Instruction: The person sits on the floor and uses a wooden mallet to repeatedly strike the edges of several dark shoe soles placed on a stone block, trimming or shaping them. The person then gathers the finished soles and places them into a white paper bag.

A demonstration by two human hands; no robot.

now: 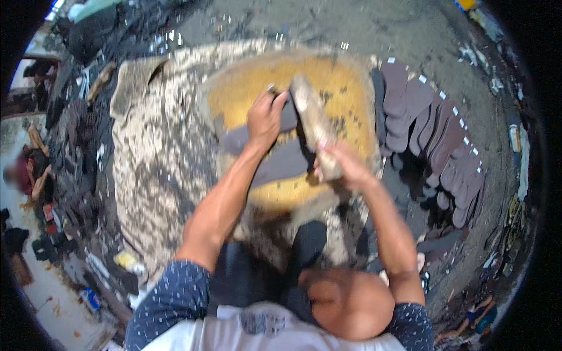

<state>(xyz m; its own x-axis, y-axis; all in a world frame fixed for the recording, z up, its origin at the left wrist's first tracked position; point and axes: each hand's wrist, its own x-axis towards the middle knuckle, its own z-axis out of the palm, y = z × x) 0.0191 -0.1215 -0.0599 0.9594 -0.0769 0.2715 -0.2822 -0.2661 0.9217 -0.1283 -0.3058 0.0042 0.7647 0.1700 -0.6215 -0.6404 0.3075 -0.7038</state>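
My right hand (342, 162) is wrapped round the lower end of a pale wooden club (311, 111), blurred by motion. The club points away from me over a worn yellow board (234, 96). Just left of its far end, my left hand (267, 120) is closed, thumb and fingers together above a dark grey sheet (288, 117). A small shiny spot shows at its fingertips; what it grips is too hidden to name. Below the left wrist lies a grey sole-shaped piece (281, 162). Another grey piece (236, 140) lies left of the wrist, partly covered by it.
A blotchy pale mat (158, 158) spreads under the board and to the left. Overlapping rows of dark sole-shaped pieces (433, 123) lie on the right. Dark scraps (76, 140) are heaped along the left. Another person (29, 169) is at the far left edge.
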